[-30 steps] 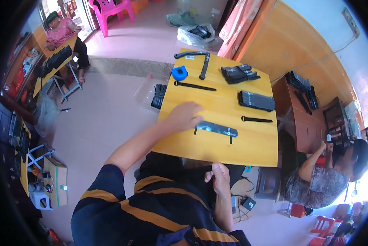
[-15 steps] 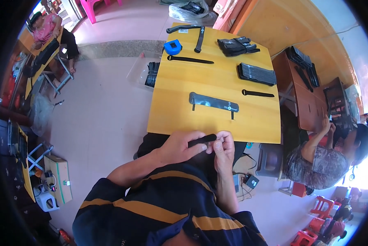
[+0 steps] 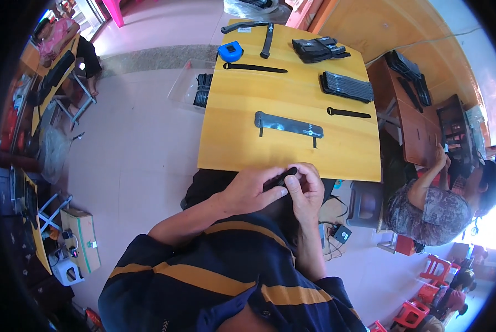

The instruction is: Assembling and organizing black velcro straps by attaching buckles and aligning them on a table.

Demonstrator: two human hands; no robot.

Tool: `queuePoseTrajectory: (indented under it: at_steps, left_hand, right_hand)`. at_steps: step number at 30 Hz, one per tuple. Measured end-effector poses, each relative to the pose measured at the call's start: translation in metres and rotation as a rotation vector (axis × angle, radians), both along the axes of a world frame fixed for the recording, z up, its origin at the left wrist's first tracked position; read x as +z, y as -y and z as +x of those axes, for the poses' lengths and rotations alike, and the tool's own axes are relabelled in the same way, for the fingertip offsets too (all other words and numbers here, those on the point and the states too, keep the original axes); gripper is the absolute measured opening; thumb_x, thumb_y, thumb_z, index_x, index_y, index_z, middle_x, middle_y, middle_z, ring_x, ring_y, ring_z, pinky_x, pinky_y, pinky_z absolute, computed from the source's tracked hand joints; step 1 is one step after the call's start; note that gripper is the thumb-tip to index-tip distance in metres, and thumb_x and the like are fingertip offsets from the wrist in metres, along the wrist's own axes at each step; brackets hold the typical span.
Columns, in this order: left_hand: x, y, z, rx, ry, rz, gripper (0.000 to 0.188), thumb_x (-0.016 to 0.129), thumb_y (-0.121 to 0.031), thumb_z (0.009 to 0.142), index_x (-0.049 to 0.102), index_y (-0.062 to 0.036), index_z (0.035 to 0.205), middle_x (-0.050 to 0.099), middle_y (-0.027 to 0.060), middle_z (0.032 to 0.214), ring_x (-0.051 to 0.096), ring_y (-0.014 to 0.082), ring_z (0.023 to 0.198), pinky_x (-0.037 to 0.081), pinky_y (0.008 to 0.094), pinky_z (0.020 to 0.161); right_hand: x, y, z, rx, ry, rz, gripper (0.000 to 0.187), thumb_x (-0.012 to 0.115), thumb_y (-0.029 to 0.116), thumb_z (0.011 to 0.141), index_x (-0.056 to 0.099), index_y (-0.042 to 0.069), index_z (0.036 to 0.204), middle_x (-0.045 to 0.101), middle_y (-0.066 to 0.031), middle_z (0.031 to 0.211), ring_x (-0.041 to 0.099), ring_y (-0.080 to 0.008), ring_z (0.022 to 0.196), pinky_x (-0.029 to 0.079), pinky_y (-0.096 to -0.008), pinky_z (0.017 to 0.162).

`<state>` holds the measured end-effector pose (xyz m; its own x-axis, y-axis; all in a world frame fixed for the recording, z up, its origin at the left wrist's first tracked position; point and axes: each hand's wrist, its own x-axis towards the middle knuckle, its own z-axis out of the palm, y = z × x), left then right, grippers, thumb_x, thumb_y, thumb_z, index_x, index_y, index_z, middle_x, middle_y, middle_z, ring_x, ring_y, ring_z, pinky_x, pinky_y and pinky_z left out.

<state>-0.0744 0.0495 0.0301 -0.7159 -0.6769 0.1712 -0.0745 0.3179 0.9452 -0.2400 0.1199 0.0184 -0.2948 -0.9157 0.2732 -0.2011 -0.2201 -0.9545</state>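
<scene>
Holding a black strip (image 3: pixel 288 176) between left hand (image 3: pixel 253 190) and right hand (image 3: pixel 307 191), right by the near edge of a yellow table (image 3: pixel 228 149); wrapped about the strip's eight o'clock part with left thumb and fingers, hiding much of it; pinching the two o'clock end between right thumb and curled fingers, with only a short dark length left visible in the narrow space between both palms; slanting, inside the grip, from eight o'clock up to two o'clock; facing, at twelve o'clock from the grip and apart from it, a long flat grey piece (image 3: pixel 289 124) on the tabletop; having a short ringed strap (image 3: pixel 349 113) between one and two o'clock, with a dark stack (image 3: pixel 346 87) beyond at one o'clock and a black bundle (image 3: pixel 320 50) at half past twelve; having a blue case (image 3: pixel 230 52) near eleven o'clock, just beside a longer ringed strap (image 3: pixel 256 68)
</scene>
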Motion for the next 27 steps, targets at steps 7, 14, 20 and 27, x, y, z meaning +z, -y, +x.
queuePoseTrajectory:
  at_steps: [7,14,20,27]
  left_hand:
    - [0.012,0.009,0.015,0.22,-0.073,0.027,0.01,0.068,-0.003,0.089,0.07,0.0009,0.098,0.07,0.0069,0.082,0.066,0.0093,0.069,0.053,0.0242,0.064]
    - [0.002,0.013,0.016,0.152,-0.061,0.044,0.002,0.069,-0.002,0.086,0.069,-0.0001,0.087,0.063,-0.0006,0.067,0.053,0.0021,0.059,0.042,0.0214,0.053]
    - [-0.006,0.018,0.022,0.09,0.003,0.179,0.003,0.07,-0.003,0.086,0.07,0.0003,0.087,0.065,-0.0016,0.07,0.055,0.0017,0.062,0.045,0.0211,0.055]
    - [-0.01,0.018,0.024,0.091,0.063,0.199,0.004,0.07,-0.003,0.084,0.071,0.0,0.086,0.066,-0.0009,0.07,0.057,0.0029,0.063,0.046,0.022,0.056]
  right_hand:
    - [0.011,0.001,0.0,0.025,-0.181,0.099,0.025,0.073,0.007,0.089,0.07,0.001,0.113,0.074,-0.0103,0.099,0.07,-0.0155,0.084,0.054,-0.028,0.078]
    - [0.009,0.0,-0.001,0.133,-0.288,0.138,0.027,0.074,0.012,0.09,0.072,0.001,0.114,0.073,-0.0137,0.095,0.071,-0.0203,0.082,0.054,-0.0284,0.077]
    - [0.005,0.0,-0.001,0.197,-0.201,0.179,0.026,0.075,0.01,0.089,0.072,0.0,0.112,0.074,-0.0139,0.094,0.072,-0.02,0.082,0.054,-0.0284,0.074]
    - [0.009,0.0,0.003,0.219,-0.249,0.191,0.022,0.073,0.006,0.09,0.072,-0.001,0.111,0.074,-0.0137,0.094,0.072,-0.0203,0.082,0.054,-0.0285,0.074]
